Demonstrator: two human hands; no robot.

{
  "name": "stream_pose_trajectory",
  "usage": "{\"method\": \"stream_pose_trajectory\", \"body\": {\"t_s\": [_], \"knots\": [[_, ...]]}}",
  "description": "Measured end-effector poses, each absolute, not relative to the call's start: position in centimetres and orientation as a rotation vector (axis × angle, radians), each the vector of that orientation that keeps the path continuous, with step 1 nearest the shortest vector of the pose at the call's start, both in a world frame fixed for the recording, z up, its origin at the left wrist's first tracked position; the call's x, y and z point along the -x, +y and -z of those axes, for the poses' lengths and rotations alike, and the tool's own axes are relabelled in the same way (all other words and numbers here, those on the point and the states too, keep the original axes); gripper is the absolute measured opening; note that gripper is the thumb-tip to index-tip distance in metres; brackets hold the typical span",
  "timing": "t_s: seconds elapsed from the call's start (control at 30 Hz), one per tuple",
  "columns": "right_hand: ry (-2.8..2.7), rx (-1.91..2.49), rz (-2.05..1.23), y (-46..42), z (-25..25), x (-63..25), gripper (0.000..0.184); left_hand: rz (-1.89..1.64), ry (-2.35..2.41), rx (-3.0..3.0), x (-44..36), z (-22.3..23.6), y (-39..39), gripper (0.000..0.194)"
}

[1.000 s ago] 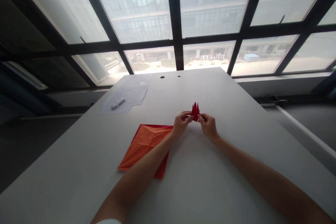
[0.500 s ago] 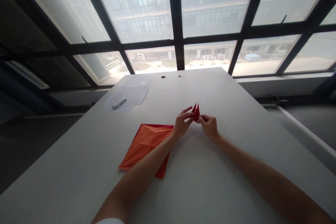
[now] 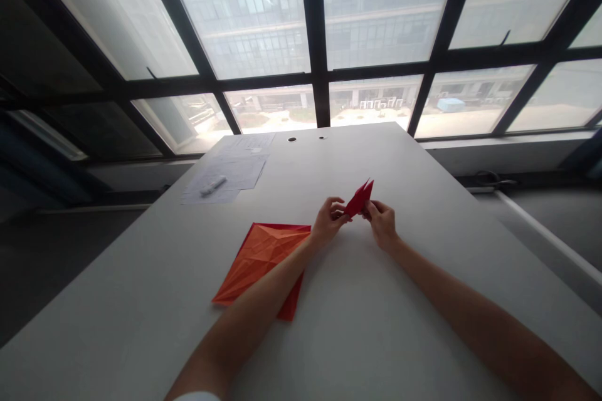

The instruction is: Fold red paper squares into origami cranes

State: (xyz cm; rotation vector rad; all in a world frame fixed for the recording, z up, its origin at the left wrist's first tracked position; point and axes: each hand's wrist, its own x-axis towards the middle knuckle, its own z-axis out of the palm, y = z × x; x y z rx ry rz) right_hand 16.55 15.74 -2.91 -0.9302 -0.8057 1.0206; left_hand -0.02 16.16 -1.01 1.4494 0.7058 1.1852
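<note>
Near centre frame, above the white worktop (image 3: pixel 376 338), a pointed piece of folded red paper (image 3: pixel 359 199) is held tilted between the left hand (image 3: pixel 330 219) and the right hand (image 3: pixel 382 223), grip closed on it from both sides. Just beside the left hand lies a creased orange-red paper sheet (image 3: pixel 260 263); printed papers (image 3: pixel 230 175) and a white pen (image 3: pixel 213 185) sit upper left.

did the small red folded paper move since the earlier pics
Yes: the small red folded paper has shifted right, away from the creased orange sheet, and now leans right instead of standing nearly upright.
</note>
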Motion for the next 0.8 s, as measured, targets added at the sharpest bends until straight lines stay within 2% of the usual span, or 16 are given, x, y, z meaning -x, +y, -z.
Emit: {"method": "stream_pose_trajectory", "body": {"t_s": [0.13,0.23,0.37,0.47,0.63,0.8], "knots": [[-0.841,0.851,-1.132,15.2,2.3,-16.4,0.026,-1.137,0.622,-1.435,0.3,0.6,16.2,0.038],[-0.853,0.808,-1.254,15.0,2.1,-16.2,0.026,-1.244,0.740,-1.471,0.3,0.8,16.3,0.033],[-0.919,0.820,-1.349,14.8,2.1,-15.9,0.029,-1.331,0.769,-1.454,0.1,1.0,16.5,0.036],[-0.998,0.849,-1.377,14.6,1.8,-15.7,0.035,-1.318,0.708,-1.474,0.0,0.8,16.5,0.032],[-1.178,0.951,-1.356,14.3,1.2,-15.8,0.038,-1.386,0.741,-1.495,0.3,0.7,16.6,0.036],[-1.228,0.983,-1.317,14.3,1.1,-16.0,0.034,-1.485,0.776,-1.521,0.5,0.8,16.8,0.024]]}}
